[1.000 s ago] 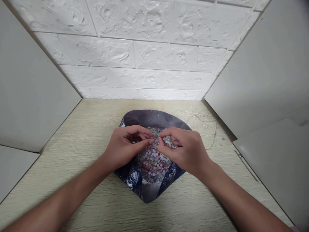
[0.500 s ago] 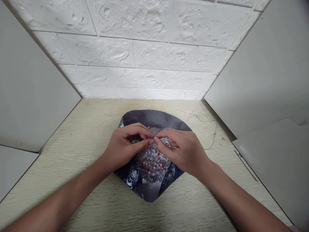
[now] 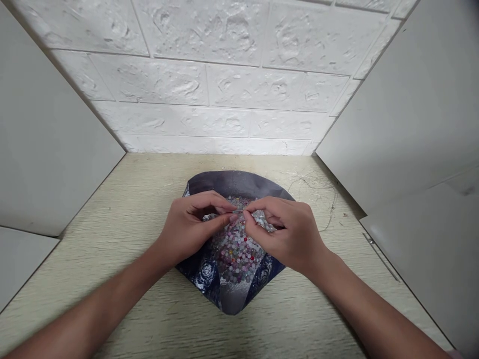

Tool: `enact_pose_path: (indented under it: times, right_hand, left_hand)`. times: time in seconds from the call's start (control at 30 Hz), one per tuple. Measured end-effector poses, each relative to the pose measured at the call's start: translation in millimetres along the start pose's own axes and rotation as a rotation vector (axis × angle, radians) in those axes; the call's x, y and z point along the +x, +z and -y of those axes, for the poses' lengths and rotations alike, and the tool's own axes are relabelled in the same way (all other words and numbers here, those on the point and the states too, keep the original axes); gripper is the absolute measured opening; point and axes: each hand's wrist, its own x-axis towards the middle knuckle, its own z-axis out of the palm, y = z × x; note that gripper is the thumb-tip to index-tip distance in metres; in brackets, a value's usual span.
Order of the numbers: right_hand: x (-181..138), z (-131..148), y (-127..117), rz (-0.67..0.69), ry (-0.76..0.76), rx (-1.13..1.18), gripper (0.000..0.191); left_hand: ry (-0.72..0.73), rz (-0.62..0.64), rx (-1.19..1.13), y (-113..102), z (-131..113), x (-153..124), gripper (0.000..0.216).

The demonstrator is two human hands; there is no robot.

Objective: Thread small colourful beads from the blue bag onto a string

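A dark blue fabric pouch (image 3: 231,302) with grey lining and white rose prints lies spread on the table, holding a heap of small beads (image 3: 239,252), mostly clear, white and pink with a few red. Over the beads, my left hand (image 3: 192,222) pinches a thin needle-like piece (image 3: 240,211) between thumb and forefinger. My right hand (image 3: 286,229) faces it, thumb and forefinger pinched together at the other end. Whether a bead sits between the right fingertips is too small to tell.
Loose thin thread (image 3: 331,204) lies tangled on the table (image 3: 130,199) right of the pouch. A white brick-patterned wall (image 3: 228,85) closes off the back. Pale panels (image 3: 45,114) stand at both sides. A thin metal rod (image 3: 381,257) lies by the right edge.
My right hand has shifted slightly right, opening a small gap between the two hands' fingertips. The thin piece shows in that gap now. The left hand stays almost in place.
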Motion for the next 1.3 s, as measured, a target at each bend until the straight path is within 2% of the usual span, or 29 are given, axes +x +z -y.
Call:
enact_pose_path:
  times: [1.3]
  right_hand:
    - [1.4,0.0,0.5,0.053,0.023,-0.026,0.004]
  left_hand:
    - [0.004,0.022,-0.003,0.4,-0.6,-0.8,0.005]
